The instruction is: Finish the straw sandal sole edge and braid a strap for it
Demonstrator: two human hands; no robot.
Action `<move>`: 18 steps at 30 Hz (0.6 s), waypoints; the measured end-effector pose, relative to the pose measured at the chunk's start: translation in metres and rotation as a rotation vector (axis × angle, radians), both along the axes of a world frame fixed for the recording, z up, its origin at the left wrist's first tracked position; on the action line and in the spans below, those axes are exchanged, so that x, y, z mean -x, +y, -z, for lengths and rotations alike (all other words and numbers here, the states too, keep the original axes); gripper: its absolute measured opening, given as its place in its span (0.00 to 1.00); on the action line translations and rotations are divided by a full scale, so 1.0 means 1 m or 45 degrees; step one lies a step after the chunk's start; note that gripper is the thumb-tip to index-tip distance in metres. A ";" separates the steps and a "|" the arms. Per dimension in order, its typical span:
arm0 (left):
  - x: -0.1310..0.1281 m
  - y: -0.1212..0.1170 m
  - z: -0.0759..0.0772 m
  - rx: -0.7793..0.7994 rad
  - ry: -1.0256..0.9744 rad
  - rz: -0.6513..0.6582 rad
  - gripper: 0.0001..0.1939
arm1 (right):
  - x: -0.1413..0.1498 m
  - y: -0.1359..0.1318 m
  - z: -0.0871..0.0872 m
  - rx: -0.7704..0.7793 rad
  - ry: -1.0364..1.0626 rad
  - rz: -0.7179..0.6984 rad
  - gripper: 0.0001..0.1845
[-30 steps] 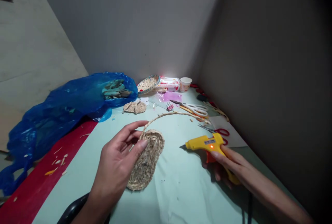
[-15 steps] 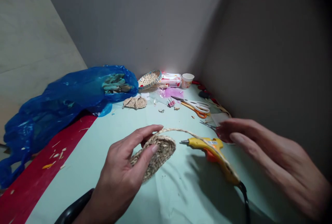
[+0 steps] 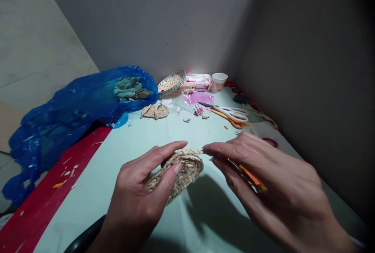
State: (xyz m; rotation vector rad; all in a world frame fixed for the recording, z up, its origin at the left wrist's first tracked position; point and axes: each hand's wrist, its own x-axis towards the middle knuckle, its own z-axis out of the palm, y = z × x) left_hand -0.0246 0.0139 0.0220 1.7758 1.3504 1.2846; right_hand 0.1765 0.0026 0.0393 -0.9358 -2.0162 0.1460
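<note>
- Left hand (image 3: 143, 190) pinches tan oval coiled-fibre piece (image 3: 190, 173) above pale green tabletop (image 3: 146, 136), apparently steadying it.
- Right hand (image 3: 272, 182): fingertips at tan braided-fibre strand (image 3: 190, 152) along upper edge, likely guiding it; pinch closed, cannot tell.
- Yellow-and-orange plastic glue gun (image 3: 250, 174) mostly hidden behind right hand.

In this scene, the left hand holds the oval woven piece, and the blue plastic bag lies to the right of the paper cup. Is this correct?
Not quite: in the head view, the blue plastic bag lies to the left of the paper cup. The left hand does hold the oval woven piece.
</note>
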 end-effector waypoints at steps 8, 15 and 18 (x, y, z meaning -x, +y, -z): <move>-0.002 -0.002 0.000 0.093 0.028 -0.060 0.15 | 0.001 -0.002 0.004 -0.014 0.045 0.016 0.12; -0.003 -0.005 -0.001 0.184 -0.035 -0.143 0.12 | 0.003 -0.002 0.007 0.005 0.046 0.024 0.11; -0.005 -0.003 -0.002 0.184 -0.120 -0.142 0.10 | 0.003 -0.004 0.011 0.038 0.065 0.005 0.12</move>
